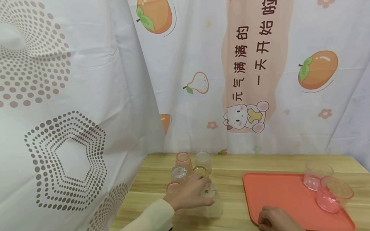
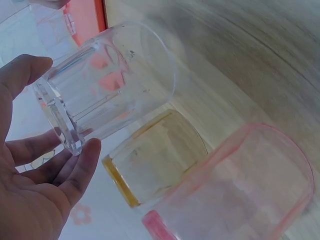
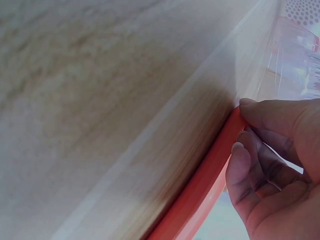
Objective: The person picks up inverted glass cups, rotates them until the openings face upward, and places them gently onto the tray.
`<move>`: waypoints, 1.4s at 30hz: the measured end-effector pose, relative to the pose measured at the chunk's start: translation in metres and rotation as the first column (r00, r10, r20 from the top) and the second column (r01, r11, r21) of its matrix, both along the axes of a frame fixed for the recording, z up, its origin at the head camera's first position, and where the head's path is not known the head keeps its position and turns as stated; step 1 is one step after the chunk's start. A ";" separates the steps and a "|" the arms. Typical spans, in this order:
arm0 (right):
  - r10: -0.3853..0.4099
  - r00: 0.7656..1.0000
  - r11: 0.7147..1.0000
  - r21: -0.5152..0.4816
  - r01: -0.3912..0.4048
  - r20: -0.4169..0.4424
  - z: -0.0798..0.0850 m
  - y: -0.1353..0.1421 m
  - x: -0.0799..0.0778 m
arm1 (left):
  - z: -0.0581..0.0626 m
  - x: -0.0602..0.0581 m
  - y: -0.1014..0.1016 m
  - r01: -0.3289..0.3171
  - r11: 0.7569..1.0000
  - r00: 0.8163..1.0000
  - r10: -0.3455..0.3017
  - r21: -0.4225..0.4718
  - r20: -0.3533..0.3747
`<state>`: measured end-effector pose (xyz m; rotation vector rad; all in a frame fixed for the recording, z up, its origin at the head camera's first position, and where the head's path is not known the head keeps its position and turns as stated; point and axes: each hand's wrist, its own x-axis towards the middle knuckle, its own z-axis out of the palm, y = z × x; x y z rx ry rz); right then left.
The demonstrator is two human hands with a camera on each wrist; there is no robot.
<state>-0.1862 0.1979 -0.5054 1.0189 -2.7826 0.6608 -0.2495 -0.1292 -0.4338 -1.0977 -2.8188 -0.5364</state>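
My left hand holds a clear cup by its thick base, fingertips and thumb around it. The cup's mouth faces down toward the wooden table. Beside it in the left wrist view are a cup with a yellow base and a pink cup, both base up. At the near left edge of the orange-red tray, my right hand pinches the rim. The right wrist view shows the thumb on the tray's rim with curled fingers against it.
Behind the left hand stand more cups: a pink one, a clear one and another clear one. On the tray's right side are a clear cup and a pink cup. A printed curtain hangs behind the table.
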 end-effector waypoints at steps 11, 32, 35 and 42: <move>0.007 1.000 1.000 -0.005 -0.007 0.013 0.000 0.000 0.000 | -0.002 0.000 0.009 0.017 0.999 1.000 -0.017 0.029 -0.012; -0.008 1.000 1.000 -0.011 0.008 0.030 0.000 0.002 0.003 | -0.003 0.005 0.040 0.055 0.997 0.998 -0.053 0.060 -0.035; 0.001 1.000 1.000 -0.028 0.000 0.019 -0.001 0.002 0.003 | -0.003 0.007 0.043 0.062 0.996 0.997 -0.058 0.066 -0.052; -0.009 1.000 0.998 -0.058 0.010 0.024 -0.004 0.004 0.002 | -0.003 0.008 0.052 0.064 0.995 0.996 -0.059 0.077 -0.069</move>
